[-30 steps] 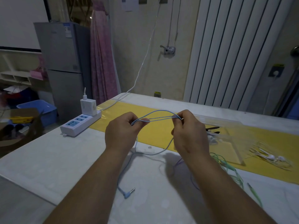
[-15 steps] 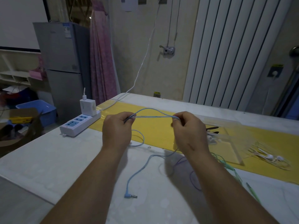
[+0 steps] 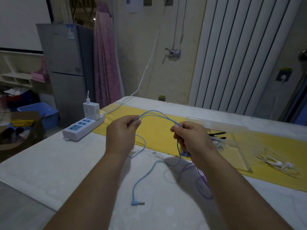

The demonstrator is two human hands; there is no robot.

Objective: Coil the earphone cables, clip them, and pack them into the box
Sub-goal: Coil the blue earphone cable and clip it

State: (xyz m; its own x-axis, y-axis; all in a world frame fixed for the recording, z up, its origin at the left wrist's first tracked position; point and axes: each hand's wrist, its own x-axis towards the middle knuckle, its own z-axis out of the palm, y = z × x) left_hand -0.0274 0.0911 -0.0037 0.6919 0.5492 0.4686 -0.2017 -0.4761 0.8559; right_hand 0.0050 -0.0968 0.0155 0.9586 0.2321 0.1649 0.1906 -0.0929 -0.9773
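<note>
Blue cable (image 3: 156, 114) mid-coil: left hand (image 3: 122, 136) and right hand (image 3: 191, 140) each have a closed pinch grip on one end of several loops, held above the table (image 3: 49, 163). Tail hangs down, plug (image 3: 137, 203) on the table. Looks like the coiling step; next, fold in the tail, then clip. Clear box (image 3: 240, 140) sits to the right.

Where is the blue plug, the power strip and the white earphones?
blue plug (image 3: 134, 203), head view, on its bent blue end.
power strip (image 3: 83, 128), head view, its top face.
white earphones (image 3: 280, 164), head view, an earbud.
</note>
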